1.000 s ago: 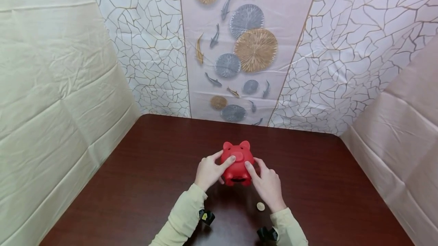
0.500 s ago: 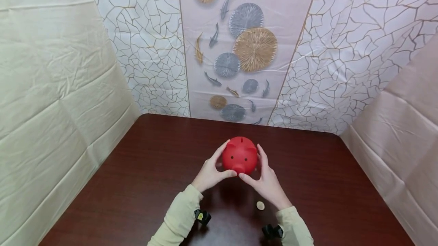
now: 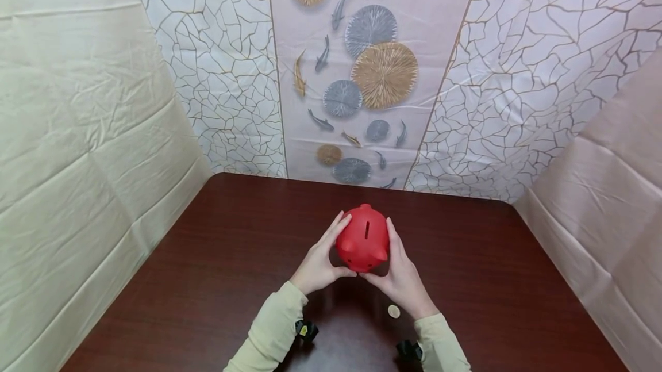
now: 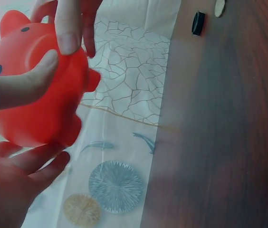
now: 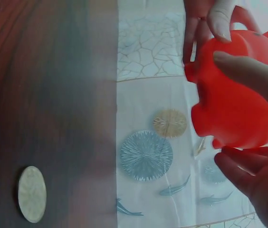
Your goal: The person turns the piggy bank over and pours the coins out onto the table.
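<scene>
A red piggy bank [image 3: 357, 234] is held up over the table between both hands, its coin slot [image 3: 367, 230] turned up toward the head camera and its face tilted down toward the wrists. My left hand [image 3: 316, 267] grips its left side, the thumb pressed at the snout in the left wrist view. Gripping the opposite side is my right hand [image 3: 405, 281], with its thumb also near the snout and fingers under the body in the right wrist view. A round coin [image 3: 394, 311] lies on the table close to the right wrist.
The dark wooden table [image 3: 248, 234] reaches back to a patterned cloth wall [image 3: 341, 148]. Pale cloth hangs on both sides. A small round black piece [image 4: 198, 23] sits on the table near the coin in the left wrist view.
Both hands have tipped the piggy bank forward, from snout and underside facing the head camera to its slotted back showing. The coin has stayed in place.
</scene>
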The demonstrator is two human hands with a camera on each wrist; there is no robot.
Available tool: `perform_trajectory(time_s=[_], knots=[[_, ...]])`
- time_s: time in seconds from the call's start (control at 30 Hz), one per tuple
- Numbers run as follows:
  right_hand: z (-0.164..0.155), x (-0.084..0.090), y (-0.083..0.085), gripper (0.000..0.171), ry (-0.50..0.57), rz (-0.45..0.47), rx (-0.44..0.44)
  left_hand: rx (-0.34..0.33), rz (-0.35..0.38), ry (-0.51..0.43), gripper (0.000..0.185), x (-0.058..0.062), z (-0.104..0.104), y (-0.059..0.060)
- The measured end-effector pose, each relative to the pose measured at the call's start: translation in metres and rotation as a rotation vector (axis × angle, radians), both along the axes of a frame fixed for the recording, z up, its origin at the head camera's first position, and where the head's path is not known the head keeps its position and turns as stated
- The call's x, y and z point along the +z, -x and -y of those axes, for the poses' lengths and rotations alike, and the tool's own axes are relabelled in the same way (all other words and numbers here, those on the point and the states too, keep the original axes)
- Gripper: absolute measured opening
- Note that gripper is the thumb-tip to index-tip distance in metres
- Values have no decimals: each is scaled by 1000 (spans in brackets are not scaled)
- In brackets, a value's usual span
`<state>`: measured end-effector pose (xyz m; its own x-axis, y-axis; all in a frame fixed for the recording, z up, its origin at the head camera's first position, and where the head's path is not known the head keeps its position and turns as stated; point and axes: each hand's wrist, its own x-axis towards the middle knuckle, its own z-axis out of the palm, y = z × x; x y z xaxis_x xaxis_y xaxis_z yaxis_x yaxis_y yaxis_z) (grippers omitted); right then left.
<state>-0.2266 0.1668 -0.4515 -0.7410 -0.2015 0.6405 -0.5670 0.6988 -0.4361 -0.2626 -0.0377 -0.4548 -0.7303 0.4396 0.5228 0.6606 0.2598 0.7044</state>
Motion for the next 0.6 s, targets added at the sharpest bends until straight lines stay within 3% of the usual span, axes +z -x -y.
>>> perform_trajectory(time_s=[0.23,0.43,0.6], knots=[[4,-2,4,118,27,-111,16,33,-228,-51,98,-2,-2,0],[4,-5,4,87,46,-285,91,-2,-477,-111,90,-2,-3,1],[4,-4,6,73,34,-454,143,-40,-630,-159,95,-3,-4,2]])
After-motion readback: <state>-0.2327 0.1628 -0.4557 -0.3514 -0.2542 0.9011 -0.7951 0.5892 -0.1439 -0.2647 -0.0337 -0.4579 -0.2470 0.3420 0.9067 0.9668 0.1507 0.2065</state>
